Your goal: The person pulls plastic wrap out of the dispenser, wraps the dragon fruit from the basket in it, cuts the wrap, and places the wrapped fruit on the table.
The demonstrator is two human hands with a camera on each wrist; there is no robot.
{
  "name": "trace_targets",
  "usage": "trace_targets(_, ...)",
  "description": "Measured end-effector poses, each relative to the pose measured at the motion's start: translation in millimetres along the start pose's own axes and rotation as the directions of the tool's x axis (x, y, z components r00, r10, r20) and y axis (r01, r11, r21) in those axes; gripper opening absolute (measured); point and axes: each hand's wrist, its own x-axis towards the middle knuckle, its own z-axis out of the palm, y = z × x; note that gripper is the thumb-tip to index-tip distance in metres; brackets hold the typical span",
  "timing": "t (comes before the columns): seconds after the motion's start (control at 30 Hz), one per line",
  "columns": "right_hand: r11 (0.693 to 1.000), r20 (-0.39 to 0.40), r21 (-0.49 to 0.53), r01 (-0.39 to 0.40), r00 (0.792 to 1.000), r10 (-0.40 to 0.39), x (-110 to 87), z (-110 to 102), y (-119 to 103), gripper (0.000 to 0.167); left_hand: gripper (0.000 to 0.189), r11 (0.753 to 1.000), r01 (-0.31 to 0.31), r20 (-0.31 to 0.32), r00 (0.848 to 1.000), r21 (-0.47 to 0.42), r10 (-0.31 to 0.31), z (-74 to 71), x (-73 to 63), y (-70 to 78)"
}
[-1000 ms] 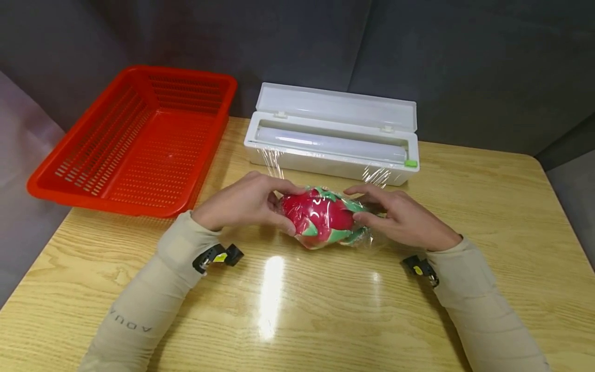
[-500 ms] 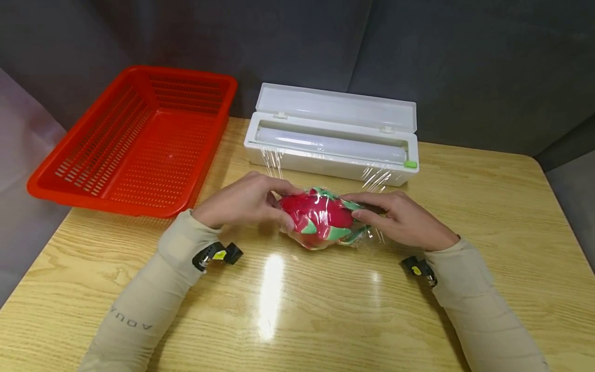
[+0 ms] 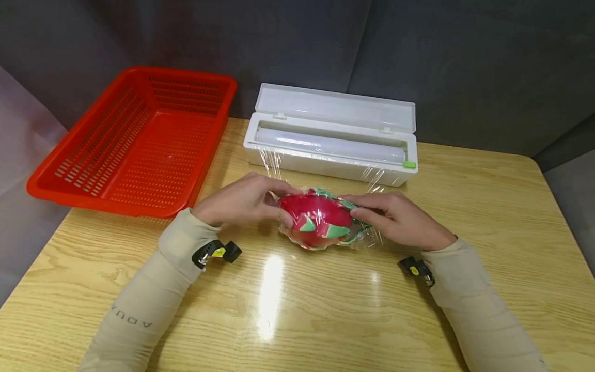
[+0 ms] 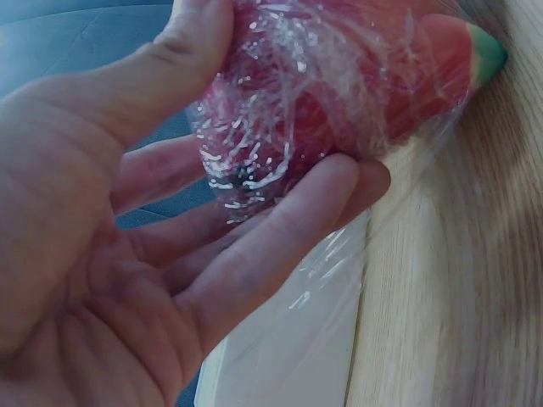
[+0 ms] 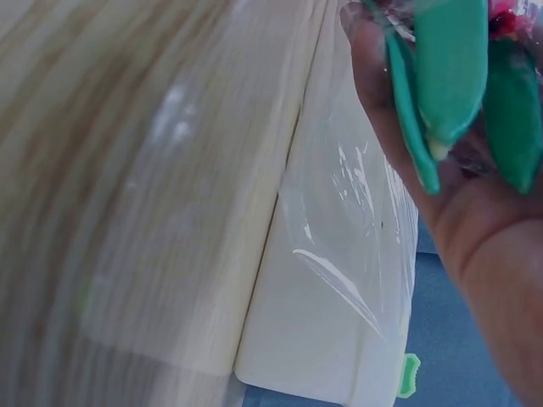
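Wood-grained counter point(image 3: 325, 315) spreads toward the bottom edge below the left hand point(image 3: 246, 201) and right hand point(image 3: 402, 219), their grips curled around opposite ends of a glossy, film-wrapped, green-tipped dragon fruit point(image 3: 318, 214) at centre.

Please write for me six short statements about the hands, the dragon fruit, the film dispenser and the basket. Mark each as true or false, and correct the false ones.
1. The left hand and the right hand both hold the dragon fruit. True.
2. Clear cling film runs from the film dispenser to the dragon fruit. True.
3. The film dispenser is closed. False: its lid stands open and the film roll shows.
4. A red plastic basket stands left of the film dispenser. True.
5. The dragon fruit lies in the basket. False: it is between the hands, in front of the film dispenser.
6. The dragon fruit is all yellow. False: it is red with green scales.
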Motion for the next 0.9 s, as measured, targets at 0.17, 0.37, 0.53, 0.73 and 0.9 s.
trace_targets(0.17, 1.000, 0.007, 0.004, 0.023, 1.000, -0.023, 0.6, 1.2, 2.6, 0.039, 0.058, 1.000, 0.009, 0.009, 1.000, -0.013, -0.008, 0.0, 0.5, -2.0)
trace_targets(0.37, 1.000, 0.009, -0.006, -0.004, 1.000, 0.004, 0.0, 2.0, 3.7, 0.040, 0.057, 0.999, 0.032, 0.033, 0.999, -0.034, -0.031, 0.2, 1.0, -2.6)
trace_targets(0.53, 1.000, 0.008, 0.013, 0.007, 1.000, -0.008, -0.3, 2.9, 3.8, 0.040, 0.057, 0.999, 0.028, 0.044, 0.999, -0.040, -0.027, 0.3, 1.5, -3.4)
trace_targets(0.73, 1.000, 0.017, -0.003, -0.002, 1.000, 0.002, 0.4, 2.8, 2.1, 0.041, 0.056, 0.998, 0.048, 0.055, 0.997, -0.033, -0.047, 0.0, 1.3, -4.5)
trace_targets(0.9, 1.000, 0.027, -0.006, -0.017, 0.999, 0.017, 0.3, 2.8, 1.4, 0.042, 0.055, 0.998, 0.040, 0.056, 0.998, -0.038, -0.038, -0.3, 1.1, -3.1)
